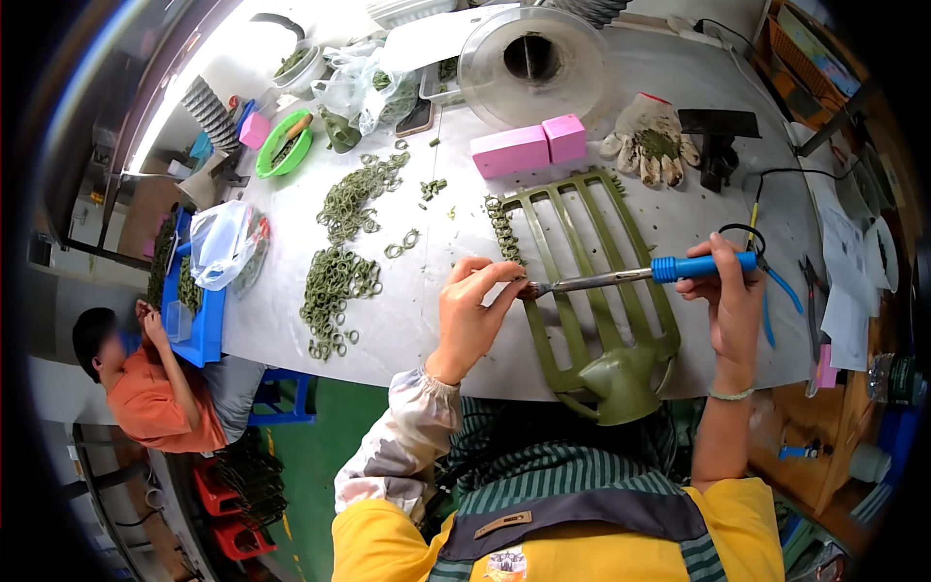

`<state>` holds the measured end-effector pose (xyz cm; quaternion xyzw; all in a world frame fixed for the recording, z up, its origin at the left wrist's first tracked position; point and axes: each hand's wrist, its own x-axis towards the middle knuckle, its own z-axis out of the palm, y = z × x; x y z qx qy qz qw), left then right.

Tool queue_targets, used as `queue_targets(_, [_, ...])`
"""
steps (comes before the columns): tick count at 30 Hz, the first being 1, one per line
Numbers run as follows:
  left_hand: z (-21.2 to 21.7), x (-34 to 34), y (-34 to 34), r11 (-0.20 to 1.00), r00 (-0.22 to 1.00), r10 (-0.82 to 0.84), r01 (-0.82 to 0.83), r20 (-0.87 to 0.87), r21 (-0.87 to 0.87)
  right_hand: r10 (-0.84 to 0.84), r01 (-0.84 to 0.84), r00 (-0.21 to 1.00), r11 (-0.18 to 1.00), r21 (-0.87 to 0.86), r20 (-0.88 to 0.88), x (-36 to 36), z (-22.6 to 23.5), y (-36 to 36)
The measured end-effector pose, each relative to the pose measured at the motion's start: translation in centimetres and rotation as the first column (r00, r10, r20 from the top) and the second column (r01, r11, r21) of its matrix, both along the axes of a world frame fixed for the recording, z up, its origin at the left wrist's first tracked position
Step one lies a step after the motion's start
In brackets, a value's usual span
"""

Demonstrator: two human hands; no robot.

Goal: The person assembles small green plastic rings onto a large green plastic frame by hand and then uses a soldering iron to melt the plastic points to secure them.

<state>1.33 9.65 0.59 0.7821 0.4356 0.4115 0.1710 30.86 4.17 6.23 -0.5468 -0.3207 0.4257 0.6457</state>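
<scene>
Tool [606,279]: was clamped by its handle in the right hand [725,310].
Left hand [473,312]: was poised at its tip; whether anything was pinched could not be told.
Green rack [613,339]: was laid over the table [417,339] edge; judged light, stiff, brittle, best held by its base.

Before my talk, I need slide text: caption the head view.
Right hand grips a blue-handled tool over a green frame; left hand at tool tip.
</scene>
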Motion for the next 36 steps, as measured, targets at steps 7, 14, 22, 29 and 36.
queue_targets(7, [-0.4,-0.2,0.1,1.000,1.000,0.001,-0.001,0.011,-0.012,-0.014,0.013,0.999,1.000,0.019,0.045,0.7,1.0,-0.2])
queue_targets(14, [0.2,-2.8,2.1,0.989,0.989,0.075,-0.057,0.128,-0.140,-0.026,0.026,0.999,1.000,-0.012,0.024,1.3,2.1,-1.2])
queue_targets(22, [-1.9,-12.0,9.4,0.963,0.858,0.228,-0.270,-0.460,-0.025,-0.025,0.024,0.999,1.000,0.009,0.036,0.8,2.3,-1.4])
queue_targets(29, [-0.4,-10.5,6.5,0.930,0.892,0.287,-0.346,-0.350,-0.120,-0.025,0.024,0.997,1.000,0.016,0.072,1.0,2.3,-1.6])
queue_targets(36, [1.8,-3.9,-1.1,0.938,0.989,0.073,-0.024,0.127,-0.347,-0.037,0.036,0.997,0.999,0.009,0.071,1.3,2.4,-1.5])
